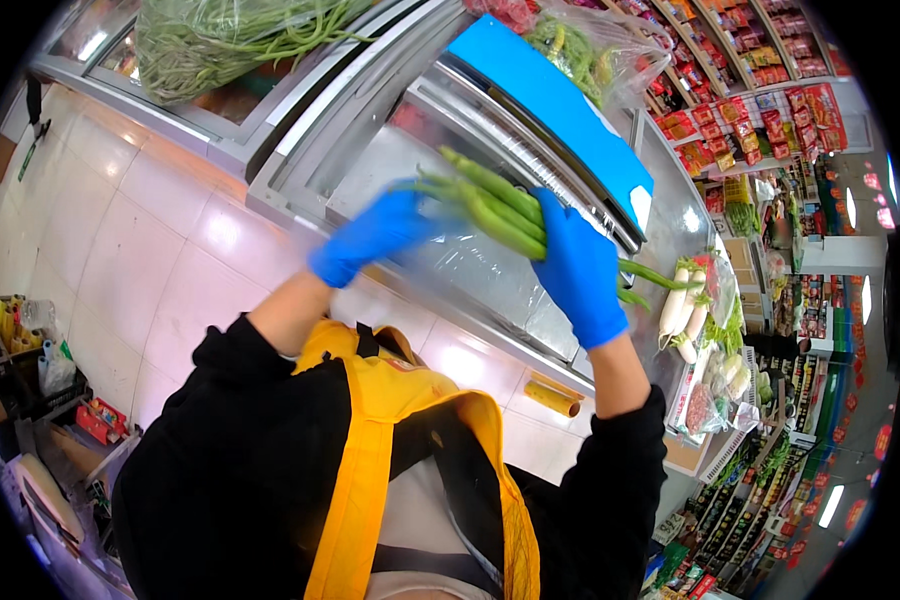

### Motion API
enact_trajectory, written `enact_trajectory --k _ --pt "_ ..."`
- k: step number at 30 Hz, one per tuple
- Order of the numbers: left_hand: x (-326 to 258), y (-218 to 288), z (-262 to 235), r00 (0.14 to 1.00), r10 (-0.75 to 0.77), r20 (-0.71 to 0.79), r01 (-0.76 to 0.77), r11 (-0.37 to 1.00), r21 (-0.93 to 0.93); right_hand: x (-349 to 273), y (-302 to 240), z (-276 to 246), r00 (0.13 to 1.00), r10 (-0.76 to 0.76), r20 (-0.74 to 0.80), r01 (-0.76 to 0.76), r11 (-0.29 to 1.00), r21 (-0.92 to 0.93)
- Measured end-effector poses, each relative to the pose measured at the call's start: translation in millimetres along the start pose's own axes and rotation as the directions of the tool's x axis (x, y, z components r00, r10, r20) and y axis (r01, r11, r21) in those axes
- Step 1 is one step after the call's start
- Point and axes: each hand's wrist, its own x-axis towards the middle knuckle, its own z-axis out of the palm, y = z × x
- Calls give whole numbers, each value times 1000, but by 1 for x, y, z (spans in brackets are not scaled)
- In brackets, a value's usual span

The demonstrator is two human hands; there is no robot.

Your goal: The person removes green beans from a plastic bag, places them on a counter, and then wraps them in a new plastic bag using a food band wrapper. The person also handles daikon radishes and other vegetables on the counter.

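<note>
A bunch of long green vegetables (500,212) lies across my right hand (578,268), whose blue-gloved fingers are wrapped round it. Thick ends point left; thin green stalks stick out on the right, past my wrist. Their exact kind is hard to make out. My left hand (382,230), also gloved in blue, is close to the bunch's left end. Motion smears its fingers, so whether it grips anything does not show. Both hands are above the metal plate (480,300) of a film-wrapping machine with a blue top panel (555,110).
Behind the machine sits a clear bag of green vegetables (565,50). White radishes (682,305) lie at the right. Another bag of long green stalks (220,50) rests on a glass-topped cabinet at the far left. A yellow roll (552,398) is visible below the counter's edge.
</note>
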Motion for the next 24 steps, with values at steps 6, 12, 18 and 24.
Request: enact_trajectory --k 6,12,18,24 --pt "-62 -16 -44 977 207 -53 -89 621 779 -4 5 114 993 -8 117 -8 991 133" --pt "-53 -40 -23 951 251 179 -286 497 819 -3 -4 118 996 -19 83 19 1000 11" --pt "-43 -38 -18 858 469 209 -415 395 819 -7 -9 112 997 -12 71 16 998 -57" --pt "31 -32 12 906 424 9 -340 715 611 -4 -18 108 995 33 90 -29 998 -50"
